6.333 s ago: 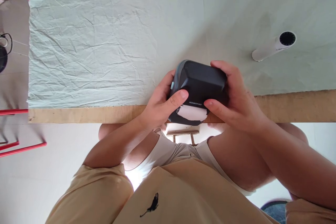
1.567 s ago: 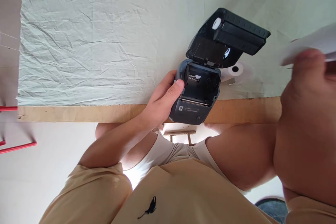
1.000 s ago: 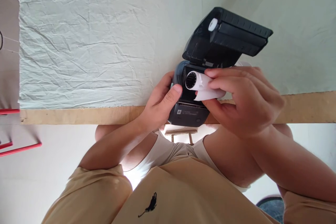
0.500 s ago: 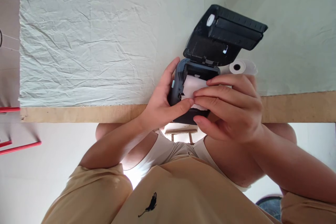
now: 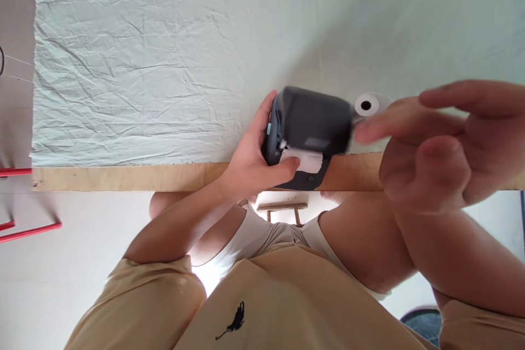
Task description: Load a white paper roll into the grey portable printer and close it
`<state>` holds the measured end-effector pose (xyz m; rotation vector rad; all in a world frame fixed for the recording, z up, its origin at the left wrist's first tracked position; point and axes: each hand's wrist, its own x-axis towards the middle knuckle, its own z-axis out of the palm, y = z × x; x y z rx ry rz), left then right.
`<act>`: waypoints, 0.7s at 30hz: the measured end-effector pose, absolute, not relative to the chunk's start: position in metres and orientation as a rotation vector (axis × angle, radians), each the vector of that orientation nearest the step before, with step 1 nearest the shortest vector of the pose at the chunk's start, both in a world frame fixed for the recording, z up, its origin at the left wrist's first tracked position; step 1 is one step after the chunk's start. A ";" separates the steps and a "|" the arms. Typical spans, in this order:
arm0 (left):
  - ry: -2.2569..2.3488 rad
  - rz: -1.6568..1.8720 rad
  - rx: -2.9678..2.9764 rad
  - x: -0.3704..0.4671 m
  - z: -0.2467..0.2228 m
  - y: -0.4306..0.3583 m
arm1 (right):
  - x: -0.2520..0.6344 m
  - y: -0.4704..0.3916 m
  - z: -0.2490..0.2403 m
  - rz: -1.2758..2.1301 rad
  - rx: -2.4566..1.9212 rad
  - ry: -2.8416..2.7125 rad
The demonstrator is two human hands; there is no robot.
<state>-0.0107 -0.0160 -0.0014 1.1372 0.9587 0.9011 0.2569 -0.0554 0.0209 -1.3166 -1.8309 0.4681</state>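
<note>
A dark printer (image 5: 273, 145) lies at the table's front edge, its black lid (image 5: 315, 120) swung down over most of the body and blurred. White paper (image 5: 309, 161) sticks out from under the lid's near edge. My left hand (image 5: 256, 161) grips the printer's left side, with the thumb on the paper. To the right, my right hand (image 5: 455, 142) is raised off the printer with its fingers apart and holds nothing; its forefinger points toward the lid. A white paper roll (image 5: 366, 105) rests just beyond the lid's right side.
A creased pale cloth (image 5: 139, 65) covers the table, with a bare wooden edge (image 5: 123, 178) along the front. Red bars (image 5: 33, 233) show at the far left. A stool (image 5: 283, 206) is partly visible below the table.
The printer's lid has swung from raised down over the body. My right hand has let go of the paper and moved right. My left hand has stayed on the printer.
</note>
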 end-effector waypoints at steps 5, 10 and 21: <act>0.787 0.884 1.264 -0.018 -0.025 -0.008 | 0.256 -0.043 0.025 0.486 -1.218 -1.778; 0.731 0.910 1.216 -0.015 -0.018 -0.008 | 0.250 -0.035 0.025 0.292 -0.930 -1.765; 0.764 0.833 1.051 -0.010 0.010 -0.015 | 0.251 -0.043 0.030 0.495 -1.071 -1.987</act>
